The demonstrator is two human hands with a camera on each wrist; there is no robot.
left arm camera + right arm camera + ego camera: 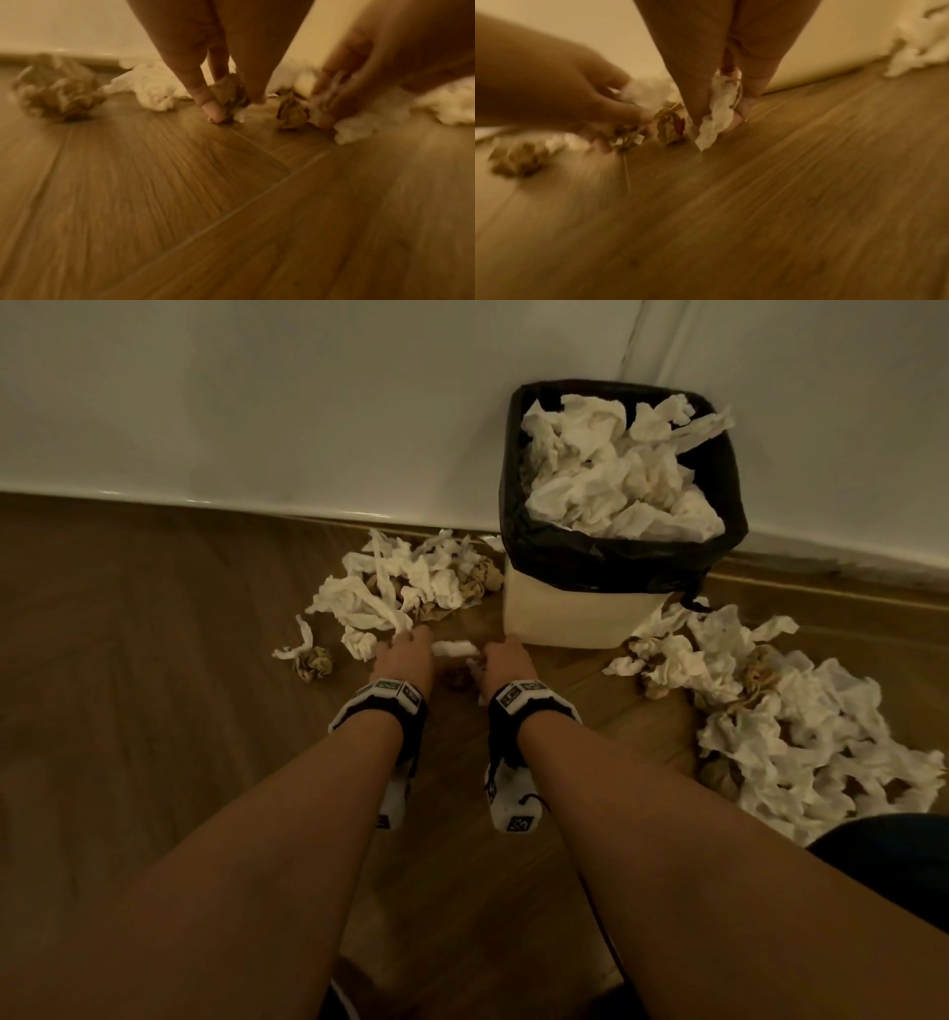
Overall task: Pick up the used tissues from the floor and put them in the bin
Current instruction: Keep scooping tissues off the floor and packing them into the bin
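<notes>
My left hand (403, 654) reaches down to the wooden floor and pinches a small brown crumpled tissue (228, 95) between thumb and fingers (208, 101). Beside it, my right hand (506, 660) pinches a white tissue (717, 113) that hangs down to the floor. A second brown ball (293, 113) lies between the two hands. The bin (580, 613), cream with a black liner, stands just beyond my right hand against the wall, heaped with white tissues (621, 474). Both wrist views are blurred.
A heap of white and brown tissues (405, 582) lies left of the bin, right ahead of my left hand. A bigger heap (780, 721) spreads to the right of the bin. One brown ball (313, 662) sits apart at the left. The white wall (257, 403) runs behind.
</notes>
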